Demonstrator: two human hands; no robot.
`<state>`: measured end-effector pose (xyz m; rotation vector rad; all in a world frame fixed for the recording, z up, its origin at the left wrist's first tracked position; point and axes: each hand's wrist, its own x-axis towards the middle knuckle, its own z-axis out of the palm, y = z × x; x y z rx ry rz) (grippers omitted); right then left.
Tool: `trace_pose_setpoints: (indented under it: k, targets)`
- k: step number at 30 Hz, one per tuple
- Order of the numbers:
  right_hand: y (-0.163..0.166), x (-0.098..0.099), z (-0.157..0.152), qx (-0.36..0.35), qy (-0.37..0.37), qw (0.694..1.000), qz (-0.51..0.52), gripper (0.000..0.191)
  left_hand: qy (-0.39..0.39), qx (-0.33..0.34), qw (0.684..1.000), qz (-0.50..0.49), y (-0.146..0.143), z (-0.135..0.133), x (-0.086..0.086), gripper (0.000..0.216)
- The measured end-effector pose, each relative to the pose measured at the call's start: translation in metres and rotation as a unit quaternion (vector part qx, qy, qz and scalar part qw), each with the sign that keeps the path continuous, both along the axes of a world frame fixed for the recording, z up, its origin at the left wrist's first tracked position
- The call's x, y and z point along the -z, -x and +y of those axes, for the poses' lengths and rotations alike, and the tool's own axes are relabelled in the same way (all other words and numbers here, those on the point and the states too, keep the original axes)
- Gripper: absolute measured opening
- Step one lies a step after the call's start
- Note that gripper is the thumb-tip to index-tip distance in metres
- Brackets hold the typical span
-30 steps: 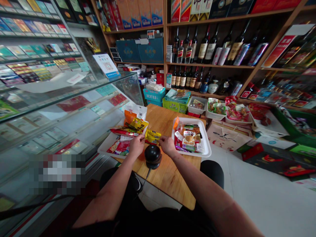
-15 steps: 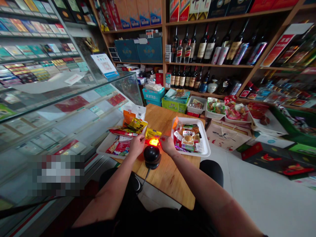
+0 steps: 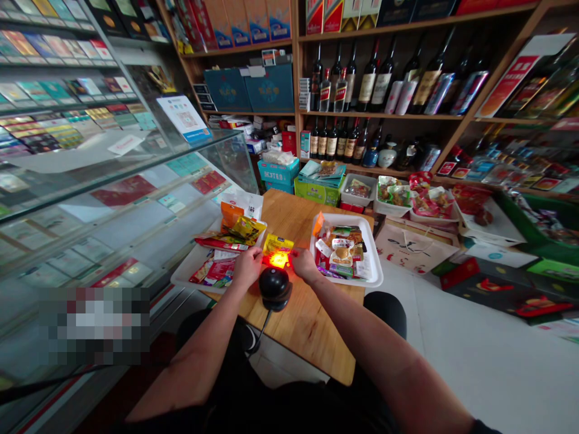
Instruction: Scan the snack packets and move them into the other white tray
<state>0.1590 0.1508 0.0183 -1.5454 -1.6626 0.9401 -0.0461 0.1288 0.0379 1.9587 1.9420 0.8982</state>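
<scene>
Here, yellow packet [image 3: 277, 243] between left hand [image 3: 247, 267] and right hand [image 3: 304, 264], pinch-tight in each grip.

The yellow packet [image 3: 277, 243], lit orange-red below, faces the black scanner [image 3: 274, 283].

You wear a black fabric top [image 3: 280, 411], its short black sleeves [image 3: 484, 427] showing at the lower edge of the head view. You also have on black fabric trousers [image 3: 385, 307] and a dark shoe with a white edge [image 3: 252, 339]. Your left hand [image 3: 246, 267] and right hand [image 3: 304, 264] are bare.
</scene>
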Motion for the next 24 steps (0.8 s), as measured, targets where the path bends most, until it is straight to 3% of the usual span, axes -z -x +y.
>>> trace_pose_setpoints:
  k: [6,14,21,24]
  targets:
    - [-0.017,-0.021,-0.007,0.013,-0.053,0.998,0.019,0.02,-0.095,0.006,0.995,0.043,-0.019,0.001,-0.024,0.019]
    - [-0.071,-0.047,-0.03,0.088,-0.081,0.99,0.077,0.019,-0.068,0.063,0.996,0.013,-0.083,-0.015,-0.062,0.022]
    - [-0.129,-0.05,-0.042,0.146,-0.089,0.982,0.084,0.024,-0.041,0.121,0.991,-0.039,-0.147,-0.007,-0.055,0.023]
    - [-0.152,-0.052,-0.041,0.159,-0.112,0.98,0.052,0.037,-0.033,0.171,0.982,-0.078,-0.171,0.004,-0.048,0.035]
